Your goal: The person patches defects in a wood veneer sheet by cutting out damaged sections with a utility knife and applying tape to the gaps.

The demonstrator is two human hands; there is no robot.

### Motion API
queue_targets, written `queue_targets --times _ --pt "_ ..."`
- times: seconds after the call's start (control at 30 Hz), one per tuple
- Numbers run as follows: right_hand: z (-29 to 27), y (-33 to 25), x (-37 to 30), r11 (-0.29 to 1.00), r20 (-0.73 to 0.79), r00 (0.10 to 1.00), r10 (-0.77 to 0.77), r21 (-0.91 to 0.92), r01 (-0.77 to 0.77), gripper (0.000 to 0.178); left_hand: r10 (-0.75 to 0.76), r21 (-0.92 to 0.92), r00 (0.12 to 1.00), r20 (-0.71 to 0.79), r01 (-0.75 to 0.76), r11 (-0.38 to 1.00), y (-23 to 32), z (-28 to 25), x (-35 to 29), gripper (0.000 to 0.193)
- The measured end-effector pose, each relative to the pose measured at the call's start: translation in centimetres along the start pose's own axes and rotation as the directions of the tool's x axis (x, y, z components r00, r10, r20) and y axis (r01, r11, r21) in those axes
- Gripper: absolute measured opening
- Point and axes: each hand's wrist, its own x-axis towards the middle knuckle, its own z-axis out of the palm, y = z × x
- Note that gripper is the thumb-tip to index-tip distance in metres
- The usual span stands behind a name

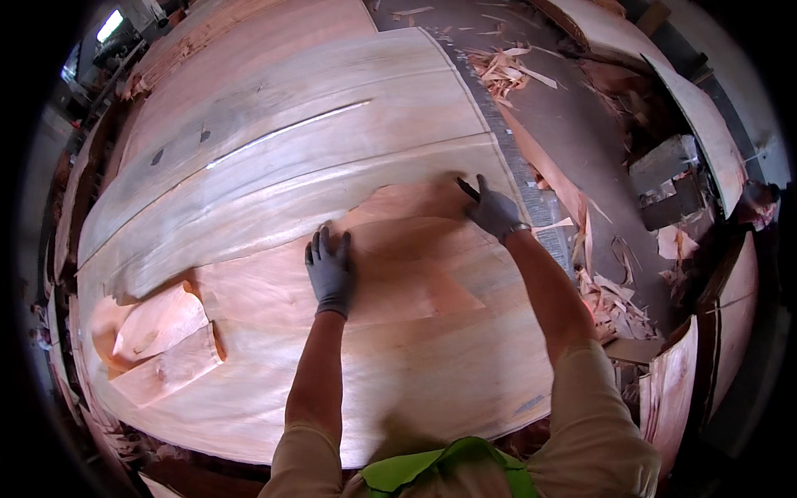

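A thin, reddish veneer sheet with ragged edges lies over a large pale wood panel. Its left end is folded over into a curled flap. My left hand, in a grey glove, rests open on the veneer near its far edge, fingers spread. Farther right, my right hand, also gloved, is by the veneer's right end near the panel's right edge. A slim black tool sticks out from its fingers; its exact kind is too small to tell.
A long pale split runs across the panel's far part. Torn veneer scraps lie in heaps on the dark floor to the right. A grey block and leaning veneer sheets stand along the right side.
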Motion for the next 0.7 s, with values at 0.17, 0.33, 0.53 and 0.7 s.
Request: queue_targets --times 0.17,0.33,0.53,0.7 --pt "0.9 -0.7 3.0 0.998 -0.001 0.999 -0.035 -0.050 0.035 0.039 -0.007 0.068 1.000 -0.001 0.007 0.998 0.6 -0.2 0.2 0.048" --pt "-0.6 0.4 2.2 0.982 -0.182 0.969 -0.169 -0.114 0.150 0.017 -0.008 0.062 1.000 0.014 0.007 0.998 0.8 -0.8 0.0 0.043" --pt "-10.2 11.8 -3.2 0.948 -0.560 0.788 0.257 -0.013 -0.318 0.026 -0.028 0.070 0.998 0.058 0.024 0.997 1.0 -0.2 0.0 0.050" --pt "-2.4 1.9 -9.5 0.960 -0.035 0.966 -0.256 -0.126 0.250 0.032 -0.045 0.048 0.998 0.034 0.043 0.998 0.1 -0.3 -0.6 0.047"
